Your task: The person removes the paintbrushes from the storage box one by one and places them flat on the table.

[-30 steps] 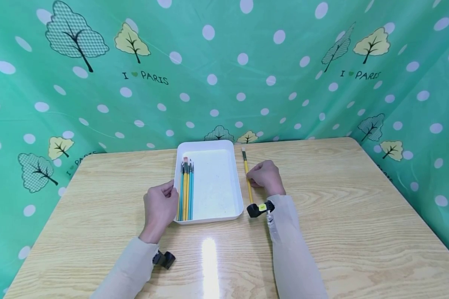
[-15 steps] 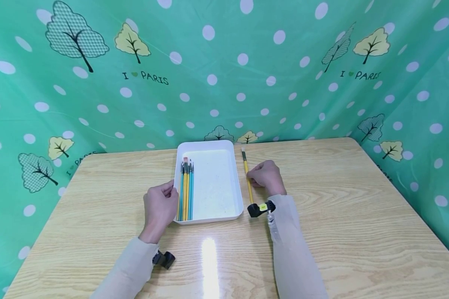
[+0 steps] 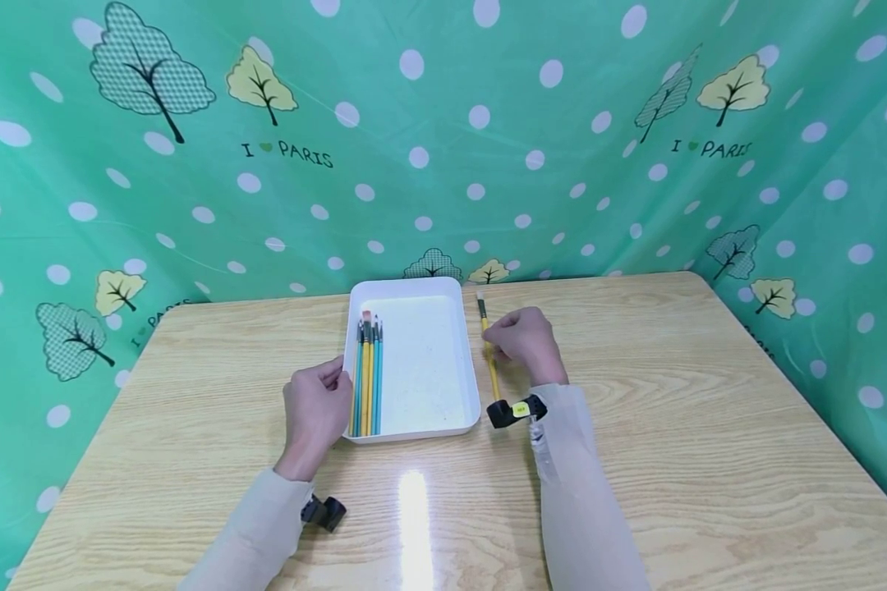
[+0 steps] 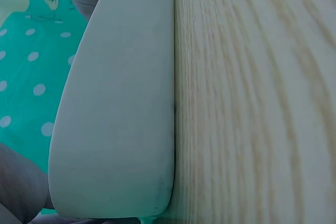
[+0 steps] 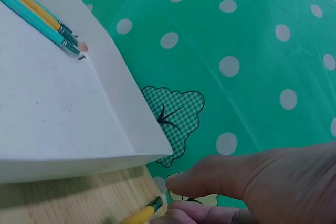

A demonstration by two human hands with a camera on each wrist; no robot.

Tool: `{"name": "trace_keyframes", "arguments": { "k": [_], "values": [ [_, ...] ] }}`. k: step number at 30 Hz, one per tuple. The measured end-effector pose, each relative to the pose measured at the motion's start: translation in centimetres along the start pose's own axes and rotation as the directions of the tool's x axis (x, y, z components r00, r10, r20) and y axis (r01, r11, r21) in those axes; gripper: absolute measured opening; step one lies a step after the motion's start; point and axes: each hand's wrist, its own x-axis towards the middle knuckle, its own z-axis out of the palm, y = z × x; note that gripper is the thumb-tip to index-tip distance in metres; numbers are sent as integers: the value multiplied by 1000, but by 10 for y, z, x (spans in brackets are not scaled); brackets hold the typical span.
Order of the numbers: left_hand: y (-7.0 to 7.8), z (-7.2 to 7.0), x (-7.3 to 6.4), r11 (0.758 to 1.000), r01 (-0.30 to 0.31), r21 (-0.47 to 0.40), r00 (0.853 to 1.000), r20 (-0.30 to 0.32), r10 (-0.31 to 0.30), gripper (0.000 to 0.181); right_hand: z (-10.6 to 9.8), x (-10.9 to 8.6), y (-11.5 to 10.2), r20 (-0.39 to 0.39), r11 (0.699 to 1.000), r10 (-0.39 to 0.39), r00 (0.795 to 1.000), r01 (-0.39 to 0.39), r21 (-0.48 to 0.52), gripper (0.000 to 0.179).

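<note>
1. Pinching the white, shallow, rectangular tray (image 3: 423,361) at its nine-o'clock wall, your left hand (image 3: 316,412) curls round the rim.
2. Slim blue-handled and yellow-handled paintbrushes (image 3: 367,382) lie inside, along that side.
3. The single yellow-handled, dark-collared paintbrush (image 3: 494,378) is just outside, at three o'clock; your right hand (image 3: 528,343) reaches its shaft, but whether the half-hidden fingertips pinch it, I cannot tell.

2 long, pale grey sleeves (image 3: 587,492) are worn with 2 black, boxy wrist cameras (image 3: 327,514) (the right camera (image 3: 500,415) carries a yellow label (image 3: 521,410)).
</note>
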Motion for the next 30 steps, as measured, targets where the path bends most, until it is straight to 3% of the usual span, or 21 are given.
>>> {"name": "trace_keyframes", "arguments": {
  "k": [12,30],
  "values": [
    [-1,1,1,1000,-3,11,1000,-2,3,36,4,-17,-18,15,994,-71,997,70,83,15],
    [-3,2,2,1000,-3,24,1000,-6,3,36,33,-34,-38,56,986,-160,985,158,47,10]
  ]
}}
